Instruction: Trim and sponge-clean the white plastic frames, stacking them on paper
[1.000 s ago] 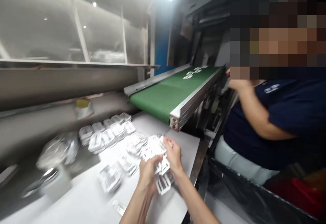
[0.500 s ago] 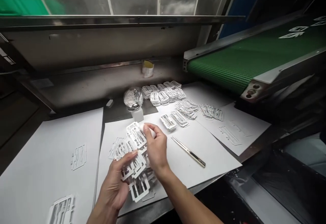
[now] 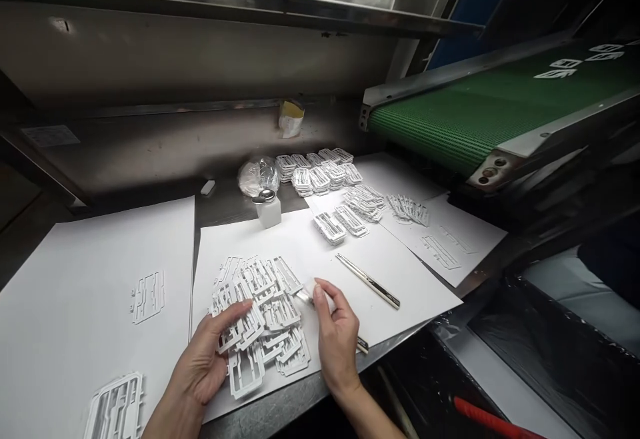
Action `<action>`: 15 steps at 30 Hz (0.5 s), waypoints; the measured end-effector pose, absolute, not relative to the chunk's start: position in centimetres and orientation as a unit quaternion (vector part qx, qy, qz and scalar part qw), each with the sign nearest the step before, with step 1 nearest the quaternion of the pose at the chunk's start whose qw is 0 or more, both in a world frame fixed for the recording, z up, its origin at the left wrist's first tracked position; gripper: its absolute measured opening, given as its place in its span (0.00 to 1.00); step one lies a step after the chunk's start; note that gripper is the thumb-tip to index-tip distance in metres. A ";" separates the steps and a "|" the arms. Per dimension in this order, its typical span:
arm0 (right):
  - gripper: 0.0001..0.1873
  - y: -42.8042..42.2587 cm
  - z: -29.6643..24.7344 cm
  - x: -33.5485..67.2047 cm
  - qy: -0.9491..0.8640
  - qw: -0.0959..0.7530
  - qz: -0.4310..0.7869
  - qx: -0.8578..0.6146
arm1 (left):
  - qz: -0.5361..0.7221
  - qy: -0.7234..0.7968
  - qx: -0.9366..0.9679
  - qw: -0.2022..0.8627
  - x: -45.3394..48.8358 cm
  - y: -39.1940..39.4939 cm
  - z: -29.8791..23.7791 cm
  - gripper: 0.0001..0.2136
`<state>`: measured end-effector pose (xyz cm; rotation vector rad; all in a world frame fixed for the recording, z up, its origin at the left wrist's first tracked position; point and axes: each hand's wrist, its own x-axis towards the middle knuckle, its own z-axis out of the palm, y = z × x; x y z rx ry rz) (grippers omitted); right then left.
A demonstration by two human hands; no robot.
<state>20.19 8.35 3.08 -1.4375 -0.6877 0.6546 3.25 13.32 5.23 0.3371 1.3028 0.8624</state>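
A loose heap of white die-cut plastic frames [image 3: 260,312] lies on a white sheet [image 3: 320,259] at the near edge of the bench. My left hand [image 3: 210,359] grips the heap's left side, thumb on top of the frames. My right hand [image 3: 337,339] sits just right of the heap, pinching a small white piece [image 3: 316,290] between thumb and forefinger. A slim metal knife [image 3: 367,281] lies on the sheet just beyond my right hand.
Stacks of white frames [image 3: 325,172] sit at the back near a clear bag [image 3: 257,176] and a small white box [image 3: 270,212]. The green conveyor [image 3: 480,116] carries white parts at the right. More white sheets [image 3: 90,306] and single frames [image 3: 115,409] lie left.
The view swung from the conveyor and a seated person down to the bench. My hands lowered the frames onto the sheet, and my right hand drew apart to the right.
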 end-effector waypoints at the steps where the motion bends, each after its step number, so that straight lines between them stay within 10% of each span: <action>1: 0.17 8.4 2.8 20.9 -0.306 0.651 0.277 -0.638 | 0.387 0.587 0.157 0.693 3.3 13.3 5.2 0.18; 15: 0.17 10.8 3.4 27.7 -0.307 0.646 0.178 -0.676 | 0.377 0.652 0.320 0.574 7.4 13.4 7.8 0.31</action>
